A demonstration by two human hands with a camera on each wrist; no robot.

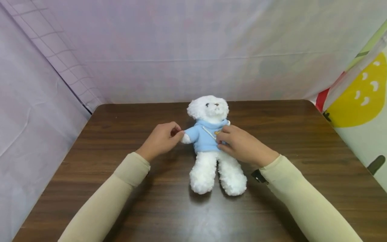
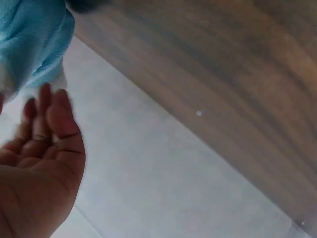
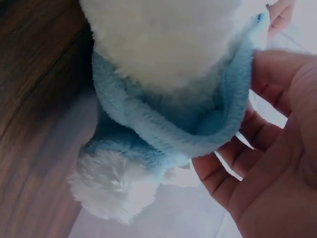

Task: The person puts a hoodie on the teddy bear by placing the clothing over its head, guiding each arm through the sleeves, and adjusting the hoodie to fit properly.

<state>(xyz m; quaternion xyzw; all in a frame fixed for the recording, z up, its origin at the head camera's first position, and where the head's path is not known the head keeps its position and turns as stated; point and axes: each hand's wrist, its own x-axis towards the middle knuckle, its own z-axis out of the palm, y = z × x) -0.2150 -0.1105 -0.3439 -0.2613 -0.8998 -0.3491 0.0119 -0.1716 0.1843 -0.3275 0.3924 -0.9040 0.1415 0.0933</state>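
Note:
A white plush teddy bear point(image 1: 203, 171) in a light blue hoodie point(image 1: 208, 137) lies on its back on the brown table. At the bear's paw on the left of the head view, the thumb and index finger of my left hand point(image 1: 161, 137) pinch the paw tip. In the left wrist view the fingers point(image 2: 63, 119) look blurred beside the blue sleeve point(image 2: 34, 39). My right hand point(image 1: 242, 144) grips the hoodie's front near its hem point(image 3: 183, 141); its fingertips are partly hidden behind the cloth. The bear's other paw point(image 3: 114, 183) hangs below the sleeve there.
The dark wood table point(image 1: 287, 124) has rounded far corners. Behind it hangs a pale curtain point(image 1: 187, 50); another pale cloth point(image 1: 30, 117) stands at the left. Patterned fabric with a yellow fruit shape point(image 1: 359, 97) hangs at the right.

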